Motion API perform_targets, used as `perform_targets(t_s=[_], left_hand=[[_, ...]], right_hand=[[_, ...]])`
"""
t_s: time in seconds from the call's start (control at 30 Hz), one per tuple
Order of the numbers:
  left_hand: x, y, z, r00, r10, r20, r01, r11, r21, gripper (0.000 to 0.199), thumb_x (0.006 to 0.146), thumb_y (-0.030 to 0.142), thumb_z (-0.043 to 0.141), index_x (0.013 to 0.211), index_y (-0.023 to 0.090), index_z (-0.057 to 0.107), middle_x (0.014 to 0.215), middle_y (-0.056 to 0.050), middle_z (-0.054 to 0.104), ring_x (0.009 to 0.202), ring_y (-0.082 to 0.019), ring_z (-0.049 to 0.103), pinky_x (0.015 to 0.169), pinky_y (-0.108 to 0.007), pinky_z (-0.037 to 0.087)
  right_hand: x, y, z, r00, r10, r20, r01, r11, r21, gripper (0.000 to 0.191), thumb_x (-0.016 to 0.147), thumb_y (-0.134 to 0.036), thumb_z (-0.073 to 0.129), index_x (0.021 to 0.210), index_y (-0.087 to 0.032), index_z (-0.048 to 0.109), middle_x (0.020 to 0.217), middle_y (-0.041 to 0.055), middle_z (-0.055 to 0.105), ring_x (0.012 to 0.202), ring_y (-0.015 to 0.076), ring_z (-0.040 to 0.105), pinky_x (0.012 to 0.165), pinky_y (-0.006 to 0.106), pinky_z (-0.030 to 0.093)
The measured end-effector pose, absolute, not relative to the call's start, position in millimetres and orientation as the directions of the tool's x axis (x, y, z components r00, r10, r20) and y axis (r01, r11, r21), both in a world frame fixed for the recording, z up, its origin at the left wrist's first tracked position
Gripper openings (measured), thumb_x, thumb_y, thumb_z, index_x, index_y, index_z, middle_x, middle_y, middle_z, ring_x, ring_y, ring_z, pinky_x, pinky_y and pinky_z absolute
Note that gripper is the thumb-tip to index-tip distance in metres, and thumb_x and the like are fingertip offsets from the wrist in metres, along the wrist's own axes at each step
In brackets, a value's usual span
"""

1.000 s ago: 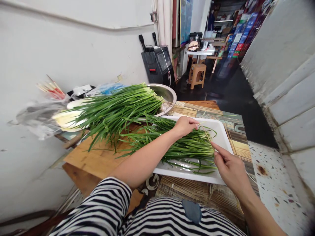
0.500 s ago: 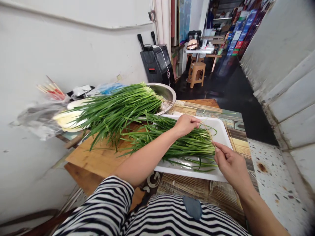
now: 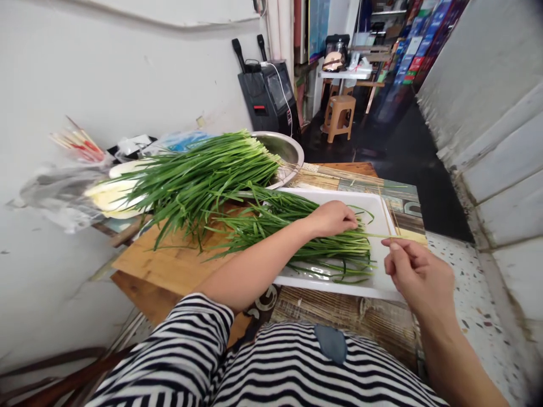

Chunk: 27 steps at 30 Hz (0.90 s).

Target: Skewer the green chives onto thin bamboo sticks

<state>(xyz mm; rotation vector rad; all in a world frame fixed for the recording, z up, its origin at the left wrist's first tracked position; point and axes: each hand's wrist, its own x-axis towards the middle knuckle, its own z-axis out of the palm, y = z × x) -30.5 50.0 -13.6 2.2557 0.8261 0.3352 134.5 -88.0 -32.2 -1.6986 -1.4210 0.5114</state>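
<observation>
Long green chives [image 3: 326,247] lie in a white tray [image 3: 384,206] on the table, their pale ends to the right. My left hand [image 3: 335,219] rests over them with its fingers curled; what its fingertips hold, if anything, is hidden. To the right, my right hand [image 3: 418,271] pinches a thin pale stalk [image 3: 376,235] between thumb and finger at the tray's right side. The stalk reaches back toward the chives. A larger bunch of chives [image 3: 212,172] leans on a metal bowl [image 3: 288,151] behind the tray.
Pale cabbage [image 3: 114,198], a plastic bag [image 3: 59,195] and wooden skewers [image 3: 80,148] are at the back left. A wooden board [image 3: 156,260] sits left of the tray. Beyond the table are a black speaker [image 3: 271,99] and a brown stool [image 3: 340,117].
My right hand has moved right, away from the chives, with a thin stalk stretched behind it. My left hand has shifted slightly right, its fingers more curled. The view has tilted down a little.
</observation>
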Motion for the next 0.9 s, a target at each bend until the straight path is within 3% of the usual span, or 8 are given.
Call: perform_targets(t_s=[0.17,0.27,0.33,0.47,0.63,0.77,0.9], left_hand=[[-16.6,46.4,-43.2,0.821,0.562,-0.103,0.531,-0.684,0.500,0.004,0.065,0.022,0.074,0.064,0.018,0.074,0.071,-0.005,0.071,0.071,-0.016,0.061,0.061,-0.023,0.039],[-8.6,39.2,-53.1,0.820,0.564,-0.094,0.546,-0.723,0.424,0.010,0.064,0.026,0.075,0.067,0.017,0.073,0.079,-0.008,0.071,0.078,-0.020,0.063,0.062,-0.025,0.041],[-4.7,35.4,-55.8,0.820,0.565,-0.087,0.545,-0.727,0.417,0.011,0.068,0.026,0.073,0.070,0.016,0.073,0.082,-0.010,0.071,0.081,-0.024,0.064,0.063,-0.028,0.042],[-1.4,34.8,-55.0,0.794,0.596,-0.121,0.570,-0.659,0.491,0.004,0.067,0.016,0.069,0.066,0.014,0.073,0.076,-0.011,0.071,0.075,-0.024,0.064,0.061,-0.029,0.042],[-2.8,40.5,-50.5,0.742,0.656,-0.140,0.605,-0.566,0.560,0.009,0.072,0.020,0.068,0.074,0.014,0.074,0.077,-0.008,0.072,0.071,-0.018,0.063,0.064,-0.025,0.043],[1.1,33.4,-50.4,0.771,0.612,-0.177,0.621,-0.658,0.427,0.022,0.074,0.026,0.067,0.092,0.015,0.075,0.100,-0.011,0.072,0.093,-0.024,0.064,0.075,-0.028,0.047],[5.1,24.6,-48.8,0.782,0.602,-0.160,0.619,-0.723,0.306,0.024,0.080,0.023,0.058,0.097,0.017,0.074,0.105,-0.013,0.070,0.099,-0.027,0.064,0.079,-0.033,0.048]], right_hand=[[151.9,-111.0,-31.8,0.150,0.967,0.205,0.865,-0.028,-0.500,0.037,0.085,-0.045,0.046,0.089,-0.020,0.072,0.062,0.0028,0.067,0.041,0.0110,0.050,0.044,0.024,0.036],[153.1,-117.6,-39.9,0.118,0.949,0.291,0.954,-0.026,-0.300,0.038,0.086,-0.044,0.043,0.089,-0.021,0.074,0.063,0.0039,0.069,0.047,0.0158,0.057,0.047,0.027,0.037],[150.6,-117.8,-43.9,0.116,0.932,0.344,0.967,-0.026,-0.255,0.039,0.087,-0.044,0.043,0.090,-0.021,0.074,0.064,0.0045,0.070,0.049,0.0169,0.058,0.048,0.027,0.038],[146.4,-114.3,-45.4,0.181,0.900,0.397,0.926,-0.020,-0.377,0.037,0.088,-0.043,0.046,0.094,-0.021,0.074,0.081,0.0052,0.074,0.059,0.0164,0.064,0.056,0.026,0.044],[147.6,-113.6,-42.8,0.238,0.906,0.349,0.842,-0.014,-0.539,0.035,0.087,-0.044,0.049,0.093,-0.020,0.074,0.081,0.0048,0.074,0.062,0.0152,0.065,0.059,0.025,0.047],[148.8,-113.8,-43.2,0.243,0.906,0.347,0.836,-0.015,-0.548,0.034,0.086,-0.043,0.050,0.093,-0.019,0.074,0.080,0.0053,0.074,0.062,0.0155,0.066,0.058,0.025,0.048],[149.3,-113.9,-45.0,0.239,0.904,0.355,0.830,-0.001,-0.557,0.034,0.086,-0.043,0.051,0.094,-0.019,0.074,0.078,0.0050,0.073,0.061,0.0149,0.066,0.059,0.025,0.048]])
